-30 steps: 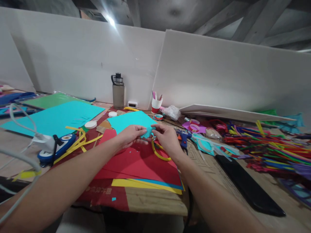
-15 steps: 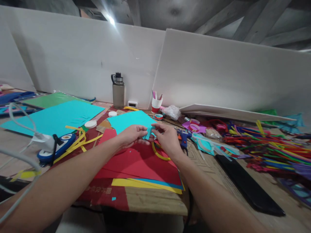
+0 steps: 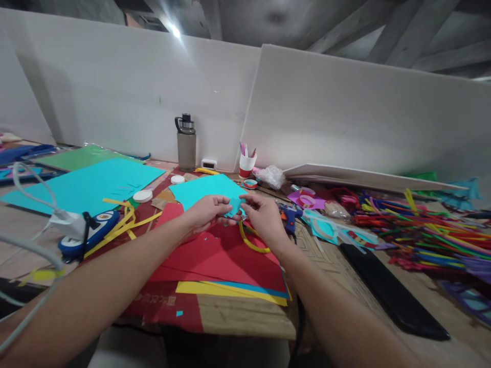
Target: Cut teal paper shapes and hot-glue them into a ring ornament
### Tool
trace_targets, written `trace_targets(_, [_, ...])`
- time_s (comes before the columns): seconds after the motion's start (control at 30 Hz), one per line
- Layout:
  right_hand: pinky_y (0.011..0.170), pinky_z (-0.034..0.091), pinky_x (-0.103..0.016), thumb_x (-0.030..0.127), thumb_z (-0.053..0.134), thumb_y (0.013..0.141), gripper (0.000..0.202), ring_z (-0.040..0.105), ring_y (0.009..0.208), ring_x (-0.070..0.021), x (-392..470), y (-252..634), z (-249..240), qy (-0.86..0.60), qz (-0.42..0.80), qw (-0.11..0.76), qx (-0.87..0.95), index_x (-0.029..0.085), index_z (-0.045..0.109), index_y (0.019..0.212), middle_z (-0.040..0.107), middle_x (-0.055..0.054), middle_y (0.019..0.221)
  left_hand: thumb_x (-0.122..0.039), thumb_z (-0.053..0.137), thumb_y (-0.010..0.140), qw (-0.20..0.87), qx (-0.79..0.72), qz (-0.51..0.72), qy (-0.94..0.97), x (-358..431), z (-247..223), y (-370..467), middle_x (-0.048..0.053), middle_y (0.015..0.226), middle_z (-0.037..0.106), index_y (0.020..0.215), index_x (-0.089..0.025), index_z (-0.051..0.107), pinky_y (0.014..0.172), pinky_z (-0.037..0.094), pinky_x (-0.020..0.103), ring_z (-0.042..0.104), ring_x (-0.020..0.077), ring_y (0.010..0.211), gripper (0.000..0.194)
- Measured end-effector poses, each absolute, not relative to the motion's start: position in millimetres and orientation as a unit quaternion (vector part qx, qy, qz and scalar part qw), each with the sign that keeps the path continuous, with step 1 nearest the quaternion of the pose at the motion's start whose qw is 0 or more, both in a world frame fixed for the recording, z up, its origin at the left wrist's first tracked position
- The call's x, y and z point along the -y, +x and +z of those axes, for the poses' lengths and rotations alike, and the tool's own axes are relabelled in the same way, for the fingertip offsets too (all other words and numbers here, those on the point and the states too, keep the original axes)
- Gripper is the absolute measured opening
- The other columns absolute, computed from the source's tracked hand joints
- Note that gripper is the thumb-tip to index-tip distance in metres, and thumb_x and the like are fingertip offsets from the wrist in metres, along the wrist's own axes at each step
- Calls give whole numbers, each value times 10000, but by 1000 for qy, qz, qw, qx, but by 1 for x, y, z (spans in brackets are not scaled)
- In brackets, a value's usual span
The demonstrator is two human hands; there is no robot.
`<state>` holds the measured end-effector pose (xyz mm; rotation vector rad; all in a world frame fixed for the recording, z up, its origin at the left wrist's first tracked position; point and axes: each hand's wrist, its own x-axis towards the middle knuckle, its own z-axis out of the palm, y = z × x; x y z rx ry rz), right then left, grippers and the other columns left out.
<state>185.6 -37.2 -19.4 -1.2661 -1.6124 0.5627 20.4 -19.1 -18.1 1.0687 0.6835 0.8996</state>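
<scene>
Between my two hands is a small piece of turquoise paper (image 3: 235, 206), its exact shape hard to make out. My left hand (image 3: 209, 213) pinches its left side between thumb and fingers. At its right side, the fingertips of my right hand (image 3: 263, 214) are closed on it too. Under my hands lie red paper sheets (image 3: 215, 260), with yellow and blue sheets showing at their near edge. A yellow ring-shaped strip (image 3: 253, 245) rests on the red paper below my right hand. Behind my hands is a turquoise sheet (image 3: 203, 186).
To the right are a blue glue gun (image 3: 290, 217), a long black case (image 3: 391, 291) and a heap of coloured pipe cleaners (image 3: 429, 230). Yellow strips (image 3: 118, 227) and a white plug (image 3: 69, 225) lie left. A bottle (image 3: 186, 145) and a paper cup (image 3: 247, 164) stand at the back.
The small turquoise paper has turned between my fingers and now shows a broader, flatter face. Both hands have stayed in nearly the same place.
</scene>
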Motion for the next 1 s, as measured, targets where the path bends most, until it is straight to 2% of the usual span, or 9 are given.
trace_targets(0.1, [690, 491, -285, 226, 557, 747, 274, 638, 729, -165, 36, 185, -21, -520, 233, 482, 665, 186, 688, 984, 704, -39, 863, -168, 640, 773, 721, -297, 388, 491, 19, -17, 20, 79, 757, 654, 811, -104, 581, 660, 570, 300, 677, 189, 730, 95])
trace_targets(0.23, [676, 496, -287, 220, 563, 741, 260, 639, 705, -165, 37, 185, -20, -531, 224, 476, 664, 187, 693, 964, 708, -36, 848, -241, 593, 818, 732, -284, 371, 496, 20, -15, 19, 103, 814, 670, 793, -91, 612, 703, 564, 299, 675, 178, 755, 153])
trace_targets(0.5, [643, 490, -275, 243, 559, 744, 225, 635, 650, -157, 36, 184, -23, -495, 300, 492, 650, 188, 656, 940, 684, -18, 732, -159, 632, 778, 736, -285, 375, 486, 19, -16, 19, 97, 778, 675, 806, -102, 611, 679, 565, 277, 668, 164, 720, 68])
trace_targets(0.67, [505, 428, -228, 242, 555, 722, 237, 539, 514, -111, 35, 183, -20, -487, 366, 498, 617, 171, 661, 922, 622, 15, 641, -208, 638, 780, 722, -308, 378, 491, 19, -15, 18, 124, 783, 671, 812, -90, 608, 624, 562, 274, 669, 176, 695, 127])
trace_targets(0.8, [421, 342, -209, 223, 540, 716, 255, 437, 423, -87, 40, 182, -16, -527, 392, 452, 603, 157, 652, 935, 535, 48, 548, -244, 674, 743, 656, -375, 420, 502, 15, -18, 17, 93, 698, 659, 714, -112, 570, 532, 547, 268, 644, 163, 597, 171])
trace_targets(0.87, [413, 305, -204, 203, 552, 705, 260, 411, 409, -79, 44, 181, -15, -542, 397, 396, 626, 151, 648, 941, 515, 57, 525, -257, 683, 732, 634, -399, 426, 508, 12, -18, 15, 84, 676, 655, 710, -116, 573, 504, 539, 267, 632, 157, 568, 180])
trace_targets(0.93, [428, 285, -203, 190, 584, 689, 236, 414, 427, -76, 48, 181, -12, -551, 386, 320, 667, 150, 659, 909, 522, 54, 526, -266, 689, 721, 630, -406, 412, 518, 10, -18, 12, 91, 670, 656, 730, -113, 591, 489, 531, 268, 634, 165, 569, 182])
trace_targets(1.0, [468, 304, -206, 224, 612, 695, 197, 466, 494, -88, 50, 182, -10, -561, 342, 280, 700, 155, 669, 870, 566, 31, 580, -272, 701, 704, 629, -411, 393, 530, 9, -16, 10, 98, 675, 660, 742, -111, 603, 478, 522, 261, 642, 176, 583, 192])
